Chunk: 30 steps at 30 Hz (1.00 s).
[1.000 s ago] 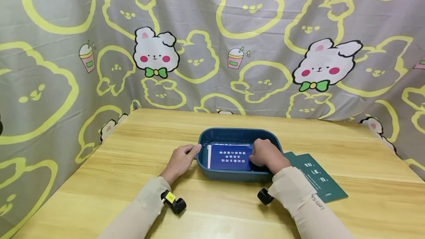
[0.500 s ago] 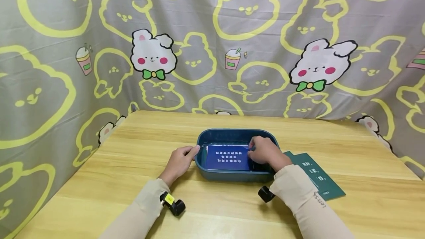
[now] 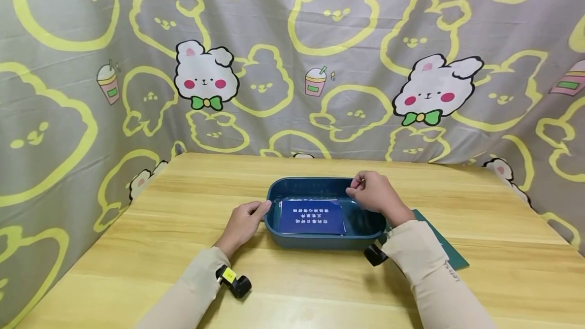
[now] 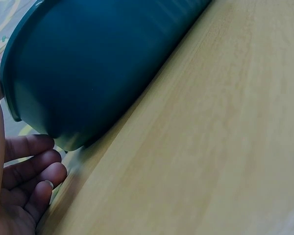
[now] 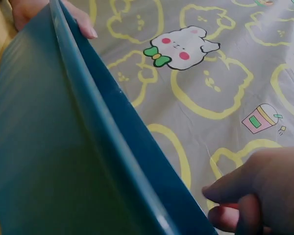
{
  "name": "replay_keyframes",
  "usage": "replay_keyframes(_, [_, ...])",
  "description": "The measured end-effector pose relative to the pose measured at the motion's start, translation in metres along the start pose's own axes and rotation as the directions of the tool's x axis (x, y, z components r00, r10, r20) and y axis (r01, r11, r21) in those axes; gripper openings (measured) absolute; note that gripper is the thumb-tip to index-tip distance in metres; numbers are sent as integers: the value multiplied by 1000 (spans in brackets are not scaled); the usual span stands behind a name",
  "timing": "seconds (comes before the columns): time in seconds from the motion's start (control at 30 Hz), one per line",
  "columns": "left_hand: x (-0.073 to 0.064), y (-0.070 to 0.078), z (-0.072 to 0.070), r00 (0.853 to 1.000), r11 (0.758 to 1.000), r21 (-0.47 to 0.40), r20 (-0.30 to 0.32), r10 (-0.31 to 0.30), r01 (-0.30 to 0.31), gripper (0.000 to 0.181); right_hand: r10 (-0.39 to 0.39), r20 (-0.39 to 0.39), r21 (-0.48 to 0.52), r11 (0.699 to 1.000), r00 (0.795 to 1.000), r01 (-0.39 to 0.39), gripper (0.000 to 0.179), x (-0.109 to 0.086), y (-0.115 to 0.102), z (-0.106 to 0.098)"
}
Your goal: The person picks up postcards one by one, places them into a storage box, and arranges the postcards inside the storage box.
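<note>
A dark teal rectangular tray [image 3: 325, 242] with rounded corners stands on the table. Inside it, towards the left, lie blue cards [image 3: 312, 217] with white lettering, seemingly stacked. My left hand [image 3: 242, 221] holds the tray's left end; its thumb is on the rim, and in the left wrist view its fingers [image 4: 36, 159] curl below outside the wall. My right hand [image 3: 377, 194] hovers over the tray's right back part with bent fingers and nothing visible in them. In the right wrist view its thumb and fingers [image 5: 230, 188] stand apart from the cards, beside the tray's edge.
Dark green cards or booklets [image 3: 450, 248] lie on the table right of the tray, partly hidden by my right sleeve. A patterned curtain [image 3: 274, 65] hangs behind and beside the wooden table [image 3: 151, 268].
My right hand has let go of the blue cards and risen towards the tray's back right. The cards lie slightly further left in the tray. My left hand keeps its hold.
</note>
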<state>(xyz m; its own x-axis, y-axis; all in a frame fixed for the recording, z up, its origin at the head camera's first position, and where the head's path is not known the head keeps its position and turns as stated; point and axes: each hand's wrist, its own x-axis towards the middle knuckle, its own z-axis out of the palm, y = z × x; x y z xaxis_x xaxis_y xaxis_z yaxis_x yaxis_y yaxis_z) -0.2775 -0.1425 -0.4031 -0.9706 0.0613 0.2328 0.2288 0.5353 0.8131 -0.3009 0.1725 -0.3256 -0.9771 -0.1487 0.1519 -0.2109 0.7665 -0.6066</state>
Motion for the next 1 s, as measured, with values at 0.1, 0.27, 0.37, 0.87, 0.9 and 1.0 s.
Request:
replay_keyframes(0.1, [-1,-1,1,1000,1000,8,1,-5,5,40,-19,-57,-11,1000,998,19,17,0,2,-1])
replay_keyframes(0.27, [0,0,1,1000,1000,7,2,-10,10,42,-23,-156,-7,1000,988,22,18,0,8,-8])
replay_keyframes(0.37, [0,1,0,1000,1000,4,-1,-13,13,41,1,-191,-1,1000,982,-1,16,1,15,-14])
replay_keyframes(0.87, [1,-1,-1,1000,1000,8,6,-10,10,43,250,37,-99,964,968,-245,56,-4,59,-49])
replay_keyframes(0.9, [1,-1,-1,1000,1000,9,9,-11,11,43,262,84,-124,960,961,-251,60,-4,62,-51])
replay_keyframes(1.0, [1,0,-1,1000,1000,6,11,-15,15,42,282,207,-161,954,937,-252,70,-5,72,-51])
